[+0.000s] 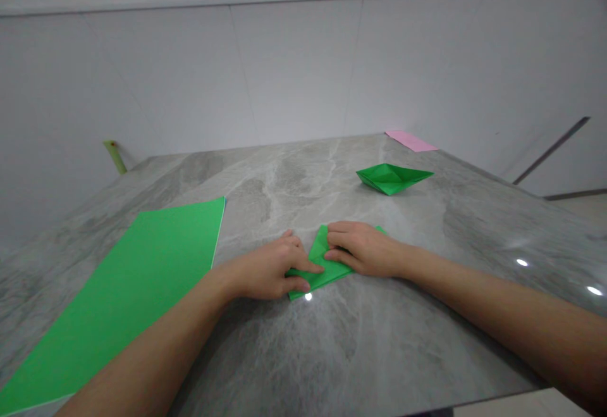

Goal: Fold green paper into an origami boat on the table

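A folded piece of green paper point(336, 269) lies on the grey stone-patterned tabletop point(294, 183) in front of me. My left hand point(277, 267) is at its left end, with the index finger stretched across the top and the thumb at the near edge. On the right part of the paper rests my right hand point(363, 248), fingers bent and pressed onto it, hiding much of that side. Past my right hand stands a folded green paper boat point(391, 178), apart from both hands.
A large green sheet stack point(142, 278) lies at the left, partly under my left forearm. At the far right edge is a pink sheet point(411, 140). A light green strip-like object point(116, 156) stands at the back left. A white wall point(294, 69) bounds the table behind.
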